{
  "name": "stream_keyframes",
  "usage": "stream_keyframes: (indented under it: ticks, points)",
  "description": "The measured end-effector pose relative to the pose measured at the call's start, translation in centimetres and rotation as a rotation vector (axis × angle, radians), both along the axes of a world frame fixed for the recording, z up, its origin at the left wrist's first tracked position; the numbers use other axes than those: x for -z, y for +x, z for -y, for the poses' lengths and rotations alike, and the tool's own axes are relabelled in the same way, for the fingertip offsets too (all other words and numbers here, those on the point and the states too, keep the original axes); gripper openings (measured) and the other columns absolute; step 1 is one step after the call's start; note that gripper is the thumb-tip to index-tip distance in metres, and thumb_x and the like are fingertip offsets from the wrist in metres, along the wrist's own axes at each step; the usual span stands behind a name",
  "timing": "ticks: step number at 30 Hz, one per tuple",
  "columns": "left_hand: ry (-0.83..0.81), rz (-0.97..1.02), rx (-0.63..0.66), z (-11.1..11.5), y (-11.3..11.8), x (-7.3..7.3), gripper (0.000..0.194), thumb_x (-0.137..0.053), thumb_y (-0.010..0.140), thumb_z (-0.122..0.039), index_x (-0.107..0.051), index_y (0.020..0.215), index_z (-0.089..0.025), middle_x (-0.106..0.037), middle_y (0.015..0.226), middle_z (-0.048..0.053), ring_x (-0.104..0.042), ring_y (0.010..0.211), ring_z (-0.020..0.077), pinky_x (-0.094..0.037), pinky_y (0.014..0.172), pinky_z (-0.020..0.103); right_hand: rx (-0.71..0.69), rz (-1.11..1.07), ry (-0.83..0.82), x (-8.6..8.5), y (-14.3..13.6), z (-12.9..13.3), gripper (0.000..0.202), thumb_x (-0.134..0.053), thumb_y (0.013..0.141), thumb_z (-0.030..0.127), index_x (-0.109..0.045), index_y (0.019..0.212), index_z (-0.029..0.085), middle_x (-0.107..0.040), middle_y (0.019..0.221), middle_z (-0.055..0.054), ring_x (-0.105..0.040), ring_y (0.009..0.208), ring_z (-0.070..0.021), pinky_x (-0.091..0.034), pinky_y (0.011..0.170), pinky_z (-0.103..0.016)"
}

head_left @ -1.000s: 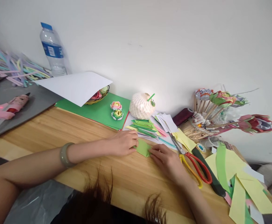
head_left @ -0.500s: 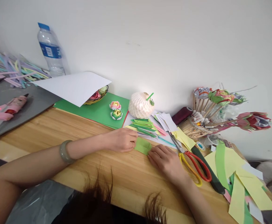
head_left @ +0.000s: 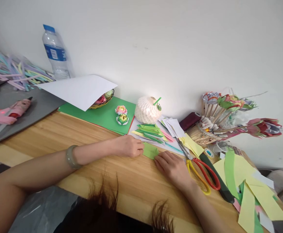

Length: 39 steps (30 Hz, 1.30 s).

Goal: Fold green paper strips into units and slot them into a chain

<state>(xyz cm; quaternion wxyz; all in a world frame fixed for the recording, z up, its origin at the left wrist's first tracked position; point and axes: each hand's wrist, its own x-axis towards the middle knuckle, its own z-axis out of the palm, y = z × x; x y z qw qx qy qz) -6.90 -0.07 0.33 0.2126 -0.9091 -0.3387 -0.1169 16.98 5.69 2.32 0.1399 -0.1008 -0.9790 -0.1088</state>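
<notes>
A small rectangle of light green paper (head_left: 150,150) lies low over the wooden table between my two hands. My left hand (head_left: 131,146) is closed on its left edge, the fingers curled in, with a ring on one finger. At the lower right corner, my right hand (head_left: 172,166) is closed over the paper's edge, and its thumb is hidden. Just behind the paper sits a pile of folded green paper pieces (head_left: 152,132). Scissors (head_left: 199,168) with one red and one yellow handle lie right beside my right hand.
Behind stand a carved white coconut (head_left: 147,110), two small paper flowers (head_left: 122,114) and a water bottle (head_left: 55,53). A pink glue gun (head_left: 12,111) rests on the left. To the right are paper flowers on sticks (head_left: 231,100) and loose yellow paper sheets (head_left: 247,191).
The view has shifted slightly, so things at the left appear a little further right. Both hands stay at the green paper in nearly the same pose.
</notes>
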Motion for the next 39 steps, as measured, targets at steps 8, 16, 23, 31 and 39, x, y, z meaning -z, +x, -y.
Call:
stream_keyframes:
  ticks: [8, 16, 23, 31, 39]
  points:
    - [-0.151, 0.155, -0.043, 0.1, 0.6, -0.6, 0.023, -0.044, 0.088, -0.016, -0.061, 0.074, -0.016, -0.062, 0.075, 0.003, -0.055, 0.071, 0.014, -0.038, 0.058, 0.024, 0.158, -0.112, -0.262, 0.6, -0.2, 0.0, 0.021, -0.043, 0.085, 0.012, -0.06, 0.076, 0.018, -0.06, 0.074, -0.004, -0.054, 0.07, -0.0146, -0.041, 0.061, -0.024]
    - [-0.453, 0.641, -0.273, 1.5, 2.0, 0.0, 0.014, -0.054, 0.079, -0.012, -0.065, 0.072, -0.018, -0.064, 0.076, 0.0, -0.059, 0.073, 0.0133, -0.044, 0.068, 0.023, 0.203, -0.145, -0.478, 0.1, 0.1, 0.4, 0.013, -0.052, 0.086, 0.022, -0.061, 0.077, 0.02, -0.061, 0.08, -0.004, -0.056, 0.077, -0.0167, -0.045, 0.066, -0.027]
    - [-0.539, 0.76, -0.406, 1.9, 2.5, -0.5, 0.008, -0.061, 0.074, -0.015, -0.065, 0.07, -0.019, -0.065, 0.077, -0.001, -0.059, 0.077, 0.0159, -0.045, 0.07, 0.027, 0.375, -0.174, -0.753, 0.1, -0.2, 0.5, 0.011, -0.057, 0.083, 0.019, -0.057, 0.073, 0.021, -0.059, 0.08, -0.002, -0.057, 0.076, -0.0158, -0.045, 0.065, -0.026]
    - [-0.565, 0.653, -0.485, 1.1, 2.8, -0.7, 0.009, -0.056, 0.075, -0.016, -0.06, 0.067, -0.019, -0.062, 0.073, 0.0, -0.057, 0.075, 0.0173, -0.043, 0.066, 0.028, 0.493, -0.181, -0.643, -0.1, -1.1, 1.2, 0.012, -0.054, 0.079, 0.016, -0.053, 0.068, 0.021, -0.057, 0.074, -0.001, -0.055, 0.07, -0.0163, -0.041, 0.058, -0.026]
    - [-0.528, 0.535, -0.473, 0.7, 2.9, 0.0, 0.009, -0.052, 0.073, -0.013, -0.055, 0.067, -0.019, -0.06, 0.073, 0.0, -0.056, 0.071, 0.0178, -0.042, 0.063, 0.029, 0.542, -0.193, -0.537, 0.6, -2.1, 1.5, 0.012, -0.049, 0.076, 0.013, -0.048, 0.067, 0.02, -0.054, 0.07, -0.003, -0.051, 0.067, -0.0174, -0.036, 0.058, -0.027]
